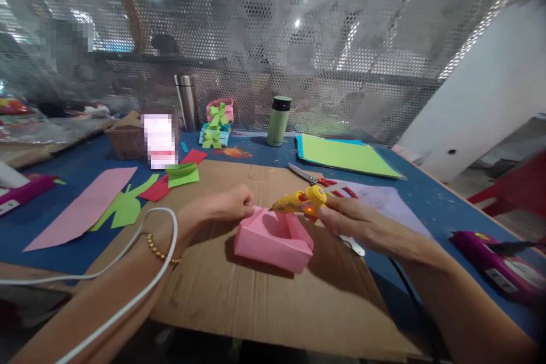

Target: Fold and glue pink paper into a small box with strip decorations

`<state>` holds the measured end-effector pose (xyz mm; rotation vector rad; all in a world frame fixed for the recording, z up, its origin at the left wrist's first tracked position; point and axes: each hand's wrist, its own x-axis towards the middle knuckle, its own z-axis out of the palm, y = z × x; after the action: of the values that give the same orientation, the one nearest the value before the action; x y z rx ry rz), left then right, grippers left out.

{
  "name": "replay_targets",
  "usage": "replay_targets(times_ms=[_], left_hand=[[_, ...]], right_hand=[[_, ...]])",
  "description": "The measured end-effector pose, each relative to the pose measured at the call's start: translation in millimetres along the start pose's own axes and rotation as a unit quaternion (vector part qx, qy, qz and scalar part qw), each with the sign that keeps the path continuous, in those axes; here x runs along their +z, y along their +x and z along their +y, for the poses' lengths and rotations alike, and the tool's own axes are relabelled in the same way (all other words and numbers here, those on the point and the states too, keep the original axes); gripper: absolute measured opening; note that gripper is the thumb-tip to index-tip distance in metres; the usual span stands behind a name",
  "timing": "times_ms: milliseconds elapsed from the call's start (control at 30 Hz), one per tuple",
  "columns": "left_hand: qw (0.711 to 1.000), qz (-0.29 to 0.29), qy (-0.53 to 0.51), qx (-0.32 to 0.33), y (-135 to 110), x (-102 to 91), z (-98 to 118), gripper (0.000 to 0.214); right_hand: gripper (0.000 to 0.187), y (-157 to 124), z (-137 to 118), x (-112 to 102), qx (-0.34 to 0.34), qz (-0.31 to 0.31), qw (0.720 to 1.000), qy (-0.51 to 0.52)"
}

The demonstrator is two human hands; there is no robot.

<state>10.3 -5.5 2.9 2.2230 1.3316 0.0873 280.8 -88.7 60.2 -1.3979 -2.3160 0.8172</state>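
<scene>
A folded pink paper box [269, 250] sits on a sheet of brown cardboard [251, 307] in front of me. My right hand [347, 219] is wrapped round a yellow hot glue gun [294, 201], whose small orange light glows. The gun's nozzle points left, over the far edge of the box. At the box's far left corner is my left hand [236, 203], its fingers closed in a pinch at the paper there. The exact spot that the fingertips grip is partly hidden.
Scissors [328, 182] with red handles lie beyond the glue gun. Green paper sheets [350, 156] are stacked at the back right, near a green flask [279, 122]. Cut paper [85, 205] lies left. A white cable [170, 250] crosses my left forearm; a purple power strip [490, 264] is right.
</scene>
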Motion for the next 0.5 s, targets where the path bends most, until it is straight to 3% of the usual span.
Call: replay_targets(times_ms=[233, 500], left_hand=[[1.000, -0.003, -0.023, 0.008, -1, -1.8, 2, 0.030], [1.000, 0.003, -0.010, 0.015, 1, -0.6, -1, 0.029]], right_hand=[[0.052, 9, 8, 11, -0.043, 0.022, 0.999, -0.022], [0.046, 14, 20, 19, -0.032, 0.038, 0.998, -0.042]])
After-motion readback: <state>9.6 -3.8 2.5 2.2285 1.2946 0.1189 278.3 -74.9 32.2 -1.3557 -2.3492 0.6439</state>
